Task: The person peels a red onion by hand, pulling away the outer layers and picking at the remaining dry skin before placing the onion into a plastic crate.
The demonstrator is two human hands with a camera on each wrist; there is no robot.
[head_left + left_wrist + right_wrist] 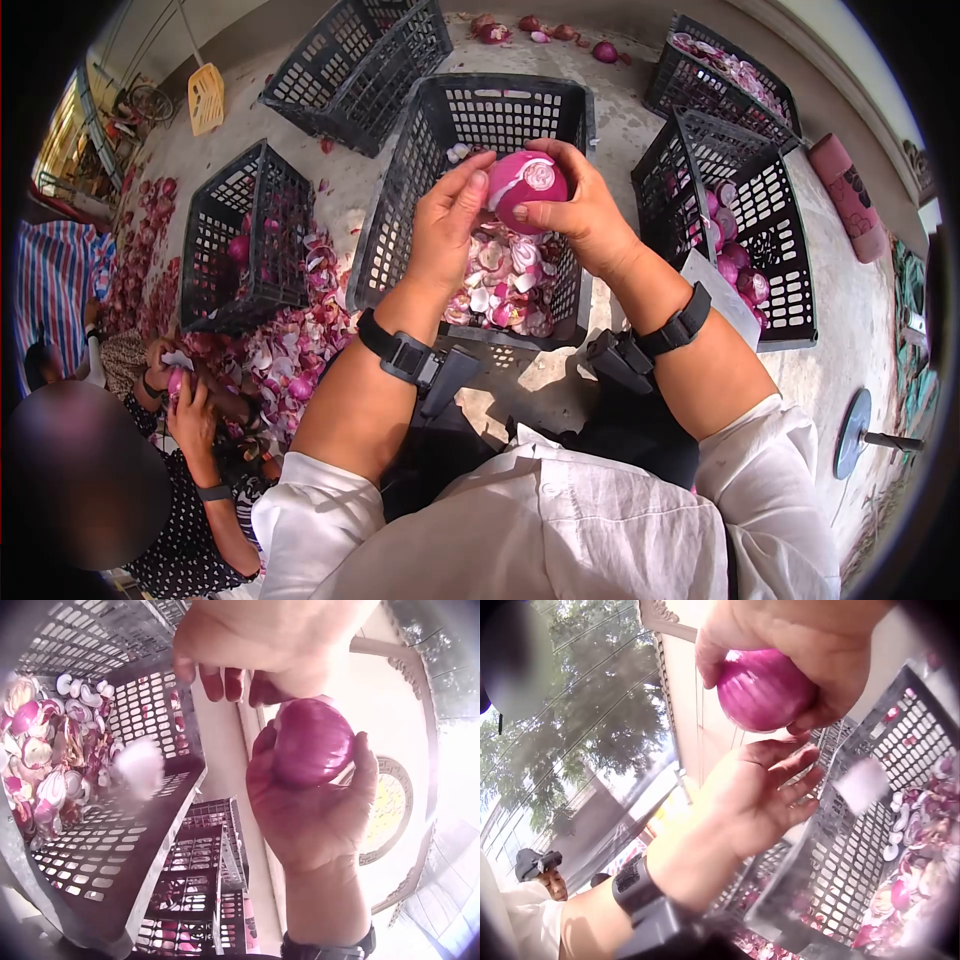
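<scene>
Onion (527,194) within right hand's fingers (560,152), left hand (447,215) just beside.

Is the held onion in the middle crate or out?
Out: wrist views show the right hand gripping the onion outside the crate.
</scene>
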